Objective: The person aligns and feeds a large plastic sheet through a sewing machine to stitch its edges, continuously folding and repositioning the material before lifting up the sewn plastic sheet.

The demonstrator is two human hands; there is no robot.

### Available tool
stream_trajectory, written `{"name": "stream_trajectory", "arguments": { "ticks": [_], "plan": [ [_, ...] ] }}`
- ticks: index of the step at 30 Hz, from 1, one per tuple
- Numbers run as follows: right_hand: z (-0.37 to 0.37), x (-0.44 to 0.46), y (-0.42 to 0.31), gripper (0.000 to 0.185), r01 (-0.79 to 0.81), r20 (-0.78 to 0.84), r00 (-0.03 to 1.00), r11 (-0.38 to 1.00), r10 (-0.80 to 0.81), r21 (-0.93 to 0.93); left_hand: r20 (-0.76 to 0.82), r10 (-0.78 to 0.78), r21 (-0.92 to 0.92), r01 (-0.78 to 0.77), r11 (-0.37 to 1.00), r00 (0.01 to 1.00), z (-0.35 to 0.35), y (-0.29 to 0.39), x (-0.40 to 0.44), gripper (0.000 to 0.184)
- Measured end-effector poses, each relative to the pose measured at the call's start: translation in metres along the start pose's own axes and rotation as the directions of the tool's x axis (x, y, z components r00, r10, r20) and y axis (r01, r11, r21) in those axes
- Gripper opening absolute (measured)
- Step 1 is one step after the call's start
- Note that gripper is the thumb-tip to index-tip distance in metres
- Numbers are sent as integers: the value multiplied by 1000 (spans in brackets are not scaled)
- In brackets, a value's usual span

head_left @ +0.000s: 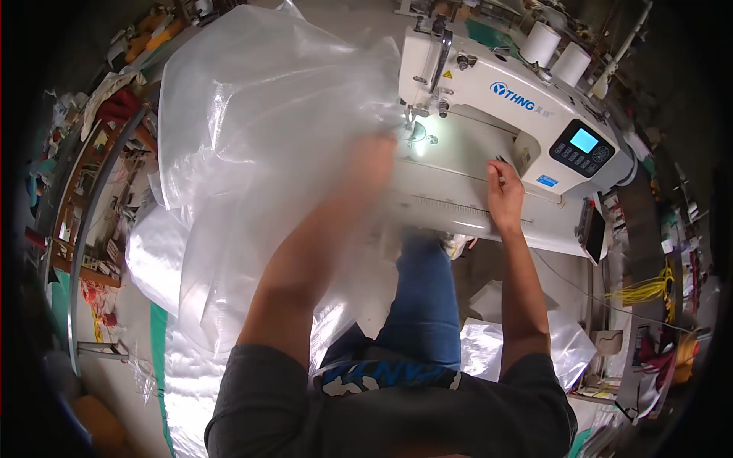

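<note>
A large translucent plastic sheet spreads over the left of the sewing machine's bed and hangs down past my lap. My left hand is at the sheet's right edge, just below the needle and presser foot. It looks hazy and blurred, so its fingers cannot be made out. Over the machine bed to the right, my right hand is closed in a pinch, with a small dark tip showing at the fingers; its kind is unclear. The white sewing machine has a lit needle area.
A control panel with a lit screen is on the machine's right end. Two white thread cones stand behind it. A ruler scale runs along the table's front. More shiny sheeting lies on the floor, and yellow cords hang at the right.
</note>
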State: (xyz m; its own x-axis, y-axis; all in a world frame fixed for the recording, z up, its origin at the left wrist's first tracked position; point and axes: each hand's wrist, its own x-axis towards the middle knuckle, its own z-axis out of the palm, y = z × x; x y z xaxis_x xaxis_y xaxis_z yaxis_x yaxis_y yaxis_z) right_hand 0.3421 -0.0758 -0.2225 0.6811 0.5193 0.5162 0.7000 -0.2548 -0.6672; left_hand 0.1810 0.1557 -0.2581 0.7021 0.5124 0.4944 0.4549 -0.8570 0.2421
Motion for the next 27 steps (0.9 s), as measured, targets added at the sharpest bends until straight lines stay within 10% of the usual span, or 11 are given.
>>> {"name": "stream_trajectory", "arguments": {
  "ticks": [3,9,15,19,27],
  "plan": [
    [-20,-3,20,23,320,-54,922,834,-382,-449,42,-12,8,12,1000,999,6,-5,25,22],
    [-19,-2,26,29,95,-26,989,753,-147,-651,111,-42,113,29,993,993,11,-9,41,25],
    [-18,-10,21,29,64,-148,957,681,-248,-729,324,-92,212,22,977,941,16,-10,58,31],
    [-19,-9,16,28,-84,-138,990,701,-21,-708,271,-159,158,119,980,949,-11,3,50,37],
    [-10,-3,22,19,262,115,963,755,-243,-602,89,-182,216,160,963,979,-19,-10,35,31]
  ]
}}
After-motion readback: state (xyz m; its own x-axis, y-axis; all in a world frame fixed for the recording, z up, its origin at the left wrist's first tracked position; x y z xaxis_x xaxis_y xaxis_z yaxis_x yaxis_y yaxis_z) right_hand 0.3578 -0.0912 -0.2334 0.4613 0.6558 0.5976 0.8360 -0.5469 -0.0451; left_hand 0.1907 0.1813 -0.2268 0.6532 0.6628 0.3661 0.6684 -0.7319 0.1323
